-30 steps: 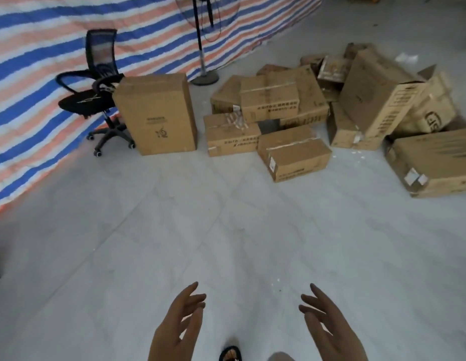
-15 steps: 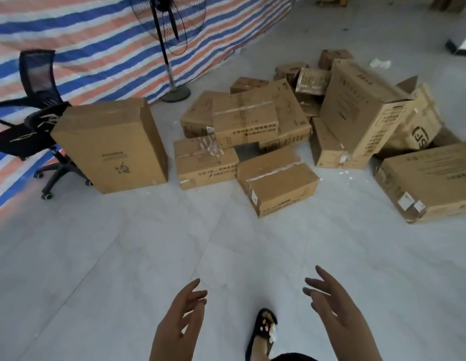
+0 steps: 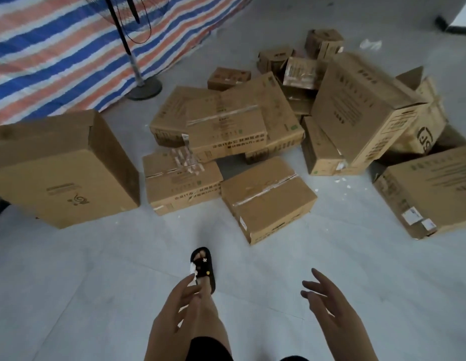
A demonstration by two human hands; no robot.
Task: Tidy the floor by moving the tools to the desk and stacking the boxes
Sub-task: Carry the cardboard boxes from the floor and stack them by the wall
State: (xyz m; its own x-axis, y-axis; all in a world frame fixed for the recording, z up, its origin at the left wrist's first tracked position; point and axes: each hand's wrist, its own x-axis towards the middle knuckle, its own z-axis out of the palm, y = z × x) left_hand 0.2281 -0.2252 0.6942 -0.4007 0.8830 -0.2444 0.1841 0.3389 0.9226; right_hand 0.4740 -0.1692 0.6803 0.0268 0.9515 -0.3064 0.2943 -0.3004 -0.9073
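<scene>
Cardboard boxes (image 3: 268, 198) lie jumbled at twelve o'clock; left hand (image 3: 172, 319) and right hand (image 3: 336, 319) hover spread, empty, ready for lifting.

Matt brown cardboard boxes (image 3: 268, 199) sealed with glossy tape, smooth pale tiled floor (image 3: 83, 282), woven plastic tarp (image 3: 57, 53)

Cardboard boxes (image 3: 268, 201) lie heaped across the middle and right of the frame on a pale floor (image 3: 83, 295), with the left hand (image 3: 169, 321) and right hand (image 3: 333, 316) empty, fingers spread, at the bottom.
</scene>
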